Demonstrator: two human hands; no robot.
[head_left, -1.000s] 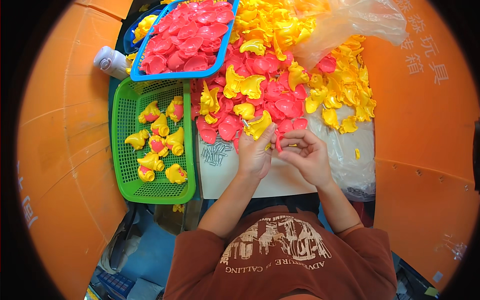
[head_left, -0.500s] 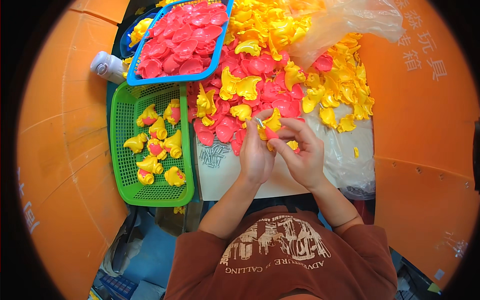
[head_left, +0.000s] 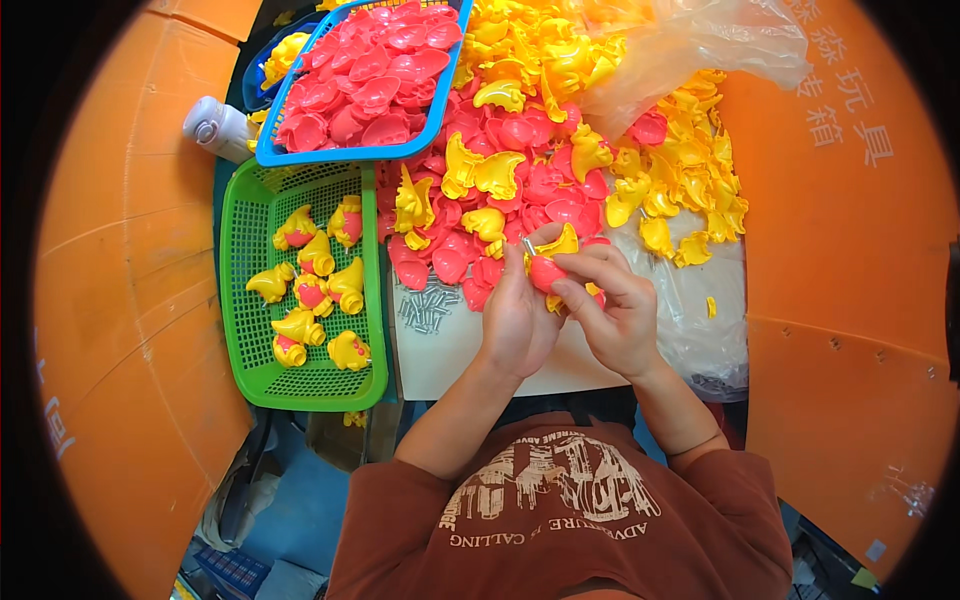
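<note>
Over the white board [head_left: 455,365], my two hands meet around a small plastic toy part. My right hand [head_left: 622,318] pinches a pink shell [head_left: 546,273] between thumb and fingers. Yellow shell pieces [head_left: 566,240] show behind and below the pink one. My left hand [head_left: 518,325] has its fingers closed around the far side of the same part. A thin metal pin [head_left: 528,246] sticks up by my left fingertips. How the pieces fit together is partly hidden by my fingers. Loose metal pins [head_left: 427,307] lie in a pile left of my left hand.
A green basket [head_left: 305,397] at the left holds several yellow-and-pink toys. Behind it stands a blue basket [head_left: 360,156] full of pink shells, beside a white bottle [head_left: 218,130]. Pink shells [head_left: 450,255] and yellow shells [head_left: 690,185] heap at the back. Orange panels [head_left: 845,300] flank both sides.
The held part has turned between my fingers, so more of the pink shell faces up. Both hands have shifted slightly to the right. The baskets' contents look the same.
</note>
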